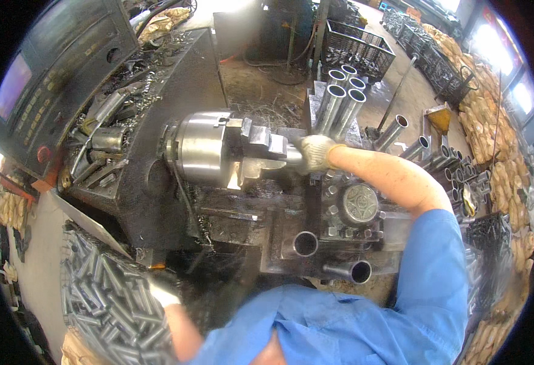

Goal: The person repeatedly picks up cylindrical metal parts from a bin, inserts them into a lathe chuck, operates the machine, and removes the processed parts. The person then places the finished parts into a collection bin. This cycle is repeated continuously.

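Observation:
My right hand [316, 153], in a knitted work glove, is closed around a metal tube [294, 155] at the jaws of a lathe chuck [205, 148]. Just right of that hand several steel tubes [331, 109] stand upright. Below it sits the lathe's tool post [360, 203]. My left hand [161, 292], also gloved and blurred, is low at the left, beside a heap of short metal tubes [112, 301]; its fingers are unclear. Two open-ended tubes, one upright [305, 244] and one lying tilted [347, 270], rest on the carriage in front of me.
The headstock [166, 91] carries loose tools and metal chips at the left, beside a control panel [43, 114]. More tubes [454, 173] stand at the right. Metal crates [360, 45] and stacked brown sacks [499, 137] lie beyond. A rod [397, 93] stands upright behind the tubes.

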`<state>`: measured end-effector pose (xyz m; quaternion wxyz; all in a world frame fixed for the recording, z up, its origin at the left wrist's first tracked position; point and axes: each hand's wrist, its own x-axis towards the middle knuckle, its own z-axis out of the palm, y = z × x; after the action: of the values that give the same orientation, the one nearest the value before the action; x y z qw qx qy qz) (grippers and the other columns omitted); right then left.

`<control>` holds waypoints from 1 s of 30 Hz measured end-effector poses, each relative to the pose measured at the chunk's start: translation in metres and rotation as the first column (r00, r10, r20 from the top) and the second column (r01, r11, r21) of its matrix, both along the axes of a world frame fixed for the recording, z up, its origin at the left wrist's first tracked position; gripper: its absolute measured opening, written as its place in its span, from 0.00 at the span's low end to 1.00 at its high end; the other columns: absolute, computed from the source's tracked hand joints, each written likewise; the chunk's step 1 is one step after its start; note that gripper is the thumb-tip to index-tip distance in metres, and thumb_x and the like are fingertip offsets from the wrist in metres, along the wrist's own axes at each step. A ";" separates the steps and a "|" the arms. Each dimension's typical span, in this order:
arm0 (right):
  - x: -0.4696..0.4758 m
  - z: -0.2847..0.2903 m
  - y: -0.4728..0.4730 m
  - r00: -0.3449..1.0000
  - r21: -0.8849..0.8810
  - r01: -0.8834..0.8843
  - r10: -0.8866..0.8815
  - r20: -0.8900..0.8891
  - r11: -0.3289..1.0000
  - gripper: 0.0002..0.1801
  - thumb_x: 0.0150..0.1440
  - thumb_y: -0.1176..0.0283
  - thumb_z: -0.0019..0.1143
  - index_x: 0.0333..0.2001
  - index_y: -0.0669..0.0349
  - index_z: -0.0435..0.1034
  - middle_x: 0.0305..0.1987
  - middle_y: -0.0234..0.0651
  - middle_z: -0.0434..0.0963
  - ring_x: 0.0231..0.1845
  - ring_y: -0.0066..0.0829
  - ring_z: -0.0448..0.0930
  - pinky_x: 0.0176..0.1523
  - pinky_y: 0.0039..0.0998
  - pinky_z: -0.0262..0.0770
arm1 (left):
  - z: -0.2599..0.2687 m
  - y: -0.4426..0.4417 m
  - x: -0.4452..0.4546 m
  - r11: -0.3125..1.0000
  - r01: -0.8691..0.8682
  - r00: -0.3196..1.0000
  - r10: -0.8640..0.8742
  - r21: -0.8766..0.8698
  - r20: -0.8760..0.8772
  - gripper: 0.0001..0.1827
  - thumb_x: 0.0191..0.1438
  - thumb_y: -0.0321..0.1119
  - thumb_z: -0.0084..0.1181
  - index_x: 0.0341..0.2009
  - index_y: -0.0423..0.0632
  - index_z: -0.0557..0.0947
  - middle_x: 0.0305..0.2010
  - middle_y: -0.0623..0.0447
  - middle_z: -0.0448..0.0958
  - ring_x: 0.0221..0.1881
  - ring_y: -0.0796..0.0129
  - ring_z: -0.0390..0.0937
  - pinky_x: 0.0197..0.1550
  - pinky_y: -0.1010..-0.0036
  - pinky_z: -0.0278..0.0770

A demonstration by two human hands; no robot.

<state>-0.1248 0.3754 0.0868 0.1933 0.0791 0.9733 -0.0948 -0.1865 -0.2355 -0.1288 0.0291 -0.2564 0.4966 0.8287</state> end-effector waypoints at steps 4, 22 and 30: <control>0.000 0.008 0.010 0.999 -0.150 -0.037 0.032 -0.031 0.988 0.53 0.50 0.51 0.77 0.74 0.62 0.62 0.61 0.48 0.83 0.60 0.41 0.84 0.66 0.39 0.79 | 0.034 0.017 0.001 0.996 -0.001 1.000 0.004 -0.090 0.030 0.28 0.72 0.63 0.42 0.25 0.58 0.68 0.21 0.59 0.63 0.20 0.70 0.61 0.22 0.74 0.63; 0.154 0.099 -0.039 0.670 -0.439 0.410 -0.591 -0.450 0.799 0.27 0.63 0.68 0.68 0.65 0.60 0.75 0.59 0.45 0.85 0.54 0.34 0.87 0.62 0.36 0.83 | 0.064 -0.005 0.005 0.429 -0.082 0.984 -0.108 -0.900 -0.142 0.32 0.74 0.51 0.46 0.64 0.32 0.75 0.60 0.33 0.81 0.62 0.45 0.80 0.61 0.54 0.78; 0.324 0.032 -0.073 0.156 -0.741 0.365 -0.822 -0.548 0.563 0.13 0.65 0.77 0.65 0.53 0.70 0.80 0.51 0.40 0.86 0.51 0.31 0.85 0.56 0.33 0.85 | 0.321 0.057 -0.092 0.009 -0.864 0.311 -0.777 -0.503 -0.548 0.17 0.61 0.28 0.61 0.55 0.39 0.81 0.37 0.40 0.83 0.38 0.46 0.83 0.42 0.54 0.82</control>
<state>0.1992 0.3025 0.1193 -0.3719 0.3637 0.7502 -0.4082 -0.2786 -0.1789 0.1918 -0.5034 0.3338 0.7851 0.1372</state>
